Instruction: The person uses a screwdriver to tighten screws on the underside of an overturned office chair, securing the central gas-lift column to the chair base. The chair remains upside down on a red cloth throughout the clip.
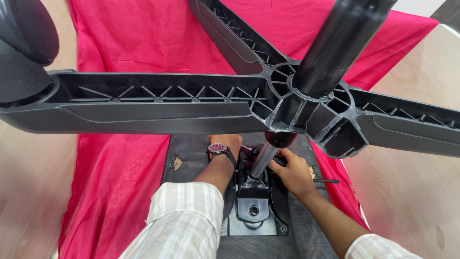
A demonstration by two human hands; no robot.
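1. While the left hand [225, 144] reaches forward at frame centre, wrist bent down, its grip is hidden, can't tell.
2. Right hand [293, 172] curls its grip around a black lever [280, 160] beside the chair column [263, 160].
3. Chair base [158, 103] spans the upper frame.

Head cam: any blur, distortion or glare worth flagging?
Head view: the black chair base and gas cylinder loom large and stretched at close range, with the caster soft at top left; soft sheen on the cylinder, no harsh glare; left hand and right hand sit sharp but shaded beneath.
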